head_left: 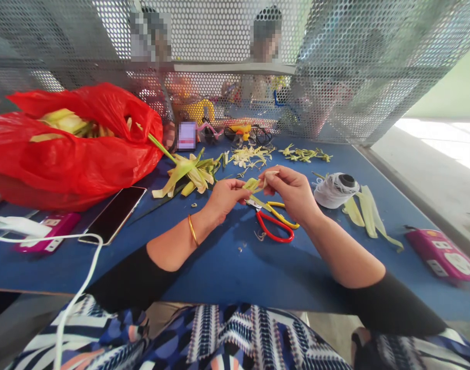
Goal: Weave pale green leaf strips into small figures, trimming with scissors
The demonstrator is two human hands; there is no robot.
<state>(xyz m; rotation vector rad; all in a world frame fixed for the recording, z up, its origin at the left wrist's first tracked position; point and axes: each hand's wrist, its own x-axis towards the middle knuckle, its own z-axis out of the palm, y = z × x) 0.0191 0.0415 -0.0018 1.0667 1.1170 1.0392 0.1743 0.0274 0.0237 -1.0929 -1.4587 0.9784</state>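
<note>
My left hand (226,198) pinches a small pale green husk piece (252,185) above the middle of the blue table. Just right of it, my right hand (288,189) has its thumb and fingers pressed together on a pale strip (271,176) at the same piece. Below both hands lie scissors (275,221) with one red and one yellow handle. Behind my left hand is a pile of green and cream husks (192,172). Small cut pieces (250,155) lie beyond my hands, and a greener row (306,154) sits to their right.
A red plastic bag (115,159) of husks fills the left, with a phone (117,213) before it. White thread spool (335,190), husk strips (368,210) and a magenta box (443,252) are right. A perforated metal screen (219,41) stands behind; people are beyond it.
</note>
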